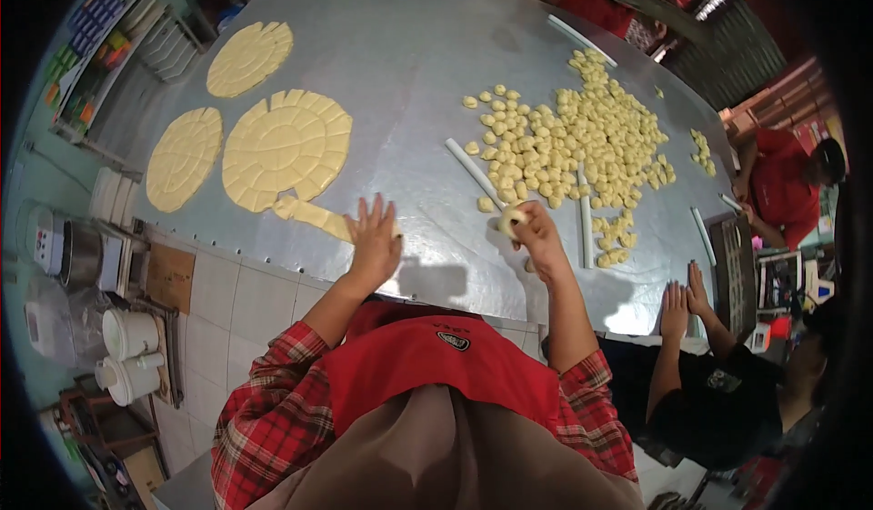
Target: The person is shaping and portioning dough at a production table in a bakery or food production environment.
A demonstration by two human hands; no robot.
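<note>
My left hand (374,235) lies flat with fingers spread on the end of a cut strip of pale dough (314,215) at the near edge of the steel table (409,65). My right hand (536,237) holds a small rolled dough piece (510,220) above the table. Just beyond it spreads a heap of several small shaped dough pieces (582,142). A large scored dough disc (287,146) lies beside my left hand.
Two more scored dough discs (185,157) (249,57) lie at the left. White rods (474,172) (586,228) rest among the pieces. A person in black rests both hands (684,303) on the table's right edge; another in red (782,187) stands farther right. Containers and a scale (50,237) sit on the left.
</note>
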